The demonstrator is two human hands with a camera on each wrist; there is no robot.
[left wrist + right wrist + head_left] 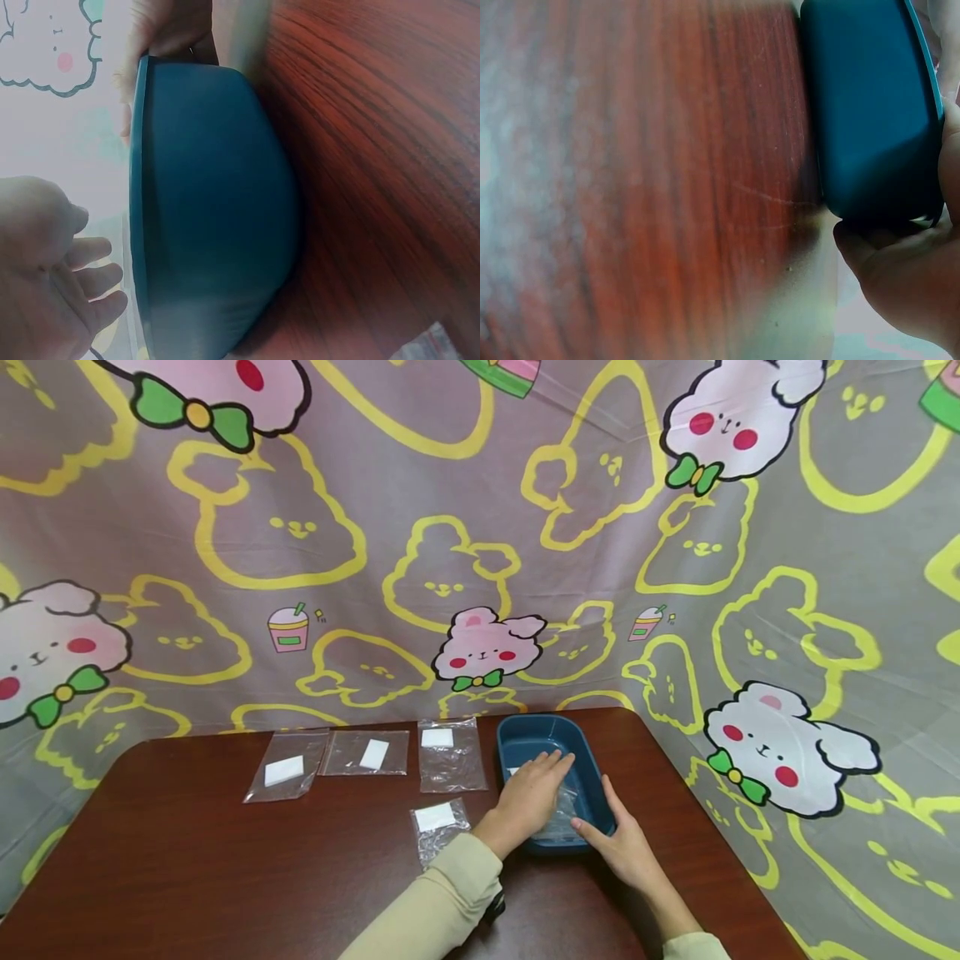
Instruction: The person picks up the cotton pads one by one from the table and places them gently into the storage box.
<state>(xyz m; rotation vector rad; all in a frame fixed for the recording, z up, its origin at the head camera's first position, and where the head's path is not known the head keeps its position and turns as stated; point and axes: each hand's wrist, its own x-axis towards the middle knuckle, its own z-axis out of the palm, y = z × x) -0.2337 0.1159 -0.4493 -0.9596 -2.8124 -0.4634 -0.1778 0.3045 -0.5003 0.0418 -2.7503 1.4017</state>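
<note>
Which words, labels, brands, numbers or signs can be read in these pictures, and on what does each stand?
No readable text anywhere.
White pieces in or on the four clear bags: nothing readable.
Blue tray: no lettering on the sides that show.
Plastic inside the tray: partly behind the left hand, nothing readable.
Printed cloth: animals and cups; tiny marks nearby, too small to read.

Four clear rectangular plastic bags (453, 768) lie on the brown wooden table (187, 860), left of an oblong blue plastic tub (540, 733); clear plastic packaging (557, 825) lies inside.
</note>
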